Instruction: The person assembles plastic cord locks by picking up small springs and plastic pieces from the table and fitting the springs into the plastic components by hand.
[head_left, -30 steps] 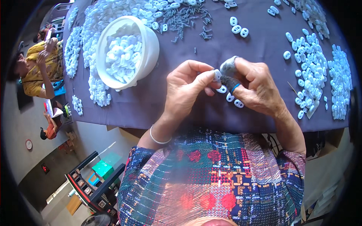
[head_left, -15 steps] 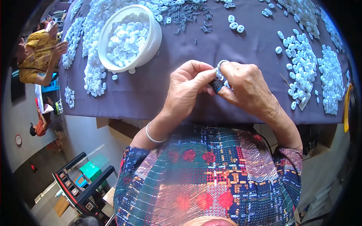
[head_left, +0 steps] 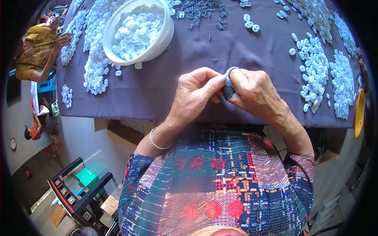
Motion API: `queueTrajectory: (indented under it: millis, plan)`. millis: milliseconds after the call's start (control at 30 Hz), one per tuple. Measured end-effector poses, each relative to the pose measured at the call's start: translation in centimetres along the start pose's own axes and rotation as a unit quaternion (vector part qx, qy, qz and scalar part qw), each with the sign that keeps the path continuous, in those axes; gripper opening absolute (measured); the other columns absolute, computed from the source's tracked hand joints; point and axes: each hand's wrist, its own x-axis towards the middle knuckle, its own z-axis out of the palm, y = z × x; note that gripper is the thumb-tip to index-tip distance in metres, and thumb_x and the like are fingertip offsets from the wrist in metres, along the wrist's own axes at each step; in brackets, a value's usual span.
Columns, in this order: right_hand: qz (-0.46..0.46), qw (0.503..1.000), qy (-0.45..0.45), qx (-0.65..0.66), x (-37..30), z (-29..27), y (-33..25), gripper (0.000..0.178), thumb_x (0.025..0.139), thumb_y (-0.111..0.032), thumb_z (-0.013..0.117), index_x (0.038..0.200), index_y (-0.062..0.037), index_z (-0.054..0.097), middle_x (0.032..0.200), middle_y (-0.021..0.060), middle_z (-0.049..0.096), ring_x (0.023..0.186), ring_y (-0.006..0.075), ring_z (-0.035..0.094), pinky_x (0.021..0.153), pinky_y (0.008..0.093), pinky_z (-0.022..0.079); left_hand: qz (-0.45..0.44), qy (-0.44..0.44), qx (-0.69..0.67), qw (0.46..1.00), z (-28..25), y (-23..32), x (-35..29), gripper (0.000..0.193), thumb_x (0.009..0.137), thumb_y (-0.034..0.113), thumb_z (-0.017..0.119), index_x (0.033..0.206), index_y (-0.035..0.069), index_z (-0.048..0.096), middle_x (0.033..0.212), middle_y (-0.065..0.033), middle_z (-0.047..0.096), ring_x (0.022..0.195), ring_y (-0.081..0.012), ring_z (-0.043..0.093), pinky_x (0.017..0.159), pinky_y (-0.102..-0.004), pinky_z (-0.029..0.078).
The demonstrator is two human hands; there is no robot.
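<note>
My left hand (head_left: 193, 94) and my right hand (head_left: 258, 92) meet above the dark cloth in front of me. Thumbs and fingers of both are pinched together around a small white plastic piece (head_left: 228, 81), mostly hidden by the fingertips. A black cover with a blue edge (head_left: 228, 92) sits on my right thumb, and a grey wrap (head_left: 232, 70) circles the right index finger. Just beyond the fingers lies a tiny dark spring-like piece (head_left: 215, 59). Further right is a loose heap of white oval two-holed pieces (head_left: 313, 70).
A white tub (head_left: 167, 37) of similar white pieces stands at the far left. Dark spring-like bits (head_left: 201, 11) lie scattered at the back. More white pieces (head_left: 94, 74) cover the left side. A yellow round rim (head_left: 359, 114) shows at the right edge. A person in yellow (head_left: 37, 49) sits leftward.
My hands have drawn closer together, and the white piece between them is now more covered. The view has shifted slightly. A tiny dark bit beyond my fingers now shows.
</note>
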Motion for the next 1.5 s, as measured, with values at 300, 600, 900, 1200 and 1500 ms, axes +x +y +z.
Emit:
queueTrajectory:
  millis: [300,600,900,1200,1500]
  plan:
    - [-0.034,0.999,0.013,0.016,0.4,0.6,0.1,0.026,0.066,-0.008,0.068,0.081,0.0012,0.049,0.069,0.0146,0.054,0.061,0.0312,0.057,0.054,0.0363,0.047,0.048,0.061,-0.018,0.997,0.7,-0.6,-0.5,0.015,0.088,0.012,0.06,0.09,-0.003,0.063,0.074,-0.0023,0.061,0.063,-0.0057,0.055,0.057,-0.0185,0.046]
    - [-0.028,0.999,0.039,0.01,0.7,1.1,0.4,0.028,0.069,-0.01,0.069,0.085,0.0039,0.05,0.069,0.015,0.054,0.06,0.0312,0.058,0.054,0.0367,0.048,0.086,0.103,0.001,0.991,1.2,-0.1,0.0,0.012,0.088,0.009,0.059,0.089,-0.003,0.062,0.074,-0.0006,0.06,0.066,-0.0045,0.053,0.059,-0.0186,0.045]
    - [-0.036,0.997,0.064,-0.004,1.3,1.2,0.8,0.027,0.061,-0.009,0.067,0.077,0.0011,0.048,0.063,0.0124,0.051,0.057,0.0265,0.057,0.048,0.0342,0.048,0.081,0.107,0.001,0.991,1.2,-0.2,0.9,0.009,0.088,0.007,0.059,0.088,-0.001,0.062,0.075,0.0006,0.058,0.067,-0.0041,0.052,0.059,-0.0184,0.044]
    - [-0.035,0.997,0.074,-0.005,1.0,1.2,1.5,0.027,0.06,-0.009,0.066,0.079,0.0018,0.049,0.063,0.0114,0.051,0.056,0.0251,0.056,0.048,0.0333,0.047,0.101,0.092,0.048,0.989,1.3,-0.8,1.5,0.009,0.087,0.005,0.059,0.086,-0.004,0.06,0.077,-0.0014,0.055,0.068,-0.0062,0.052,0.059,-0.0198,0.043]
    - [-0.029,0.998,0.063,-0.005,1.2,1.2,1.8,0.03,0.059,-0.008,0.067,0.081,0.0025,0.05,0.064,0.0117,0.051,0.058,0.0254,0.056,0.049,0.0336,0.048,0.107,0.105,0.037,0.988,1.2,-1.1,1.6,0.007,0.087,0.004,0.059,0.085,-0.003,0.06,0.078,-0.0023,0.055,0.069,-0.0069,0.051,0.061,-0.0209,0.042]
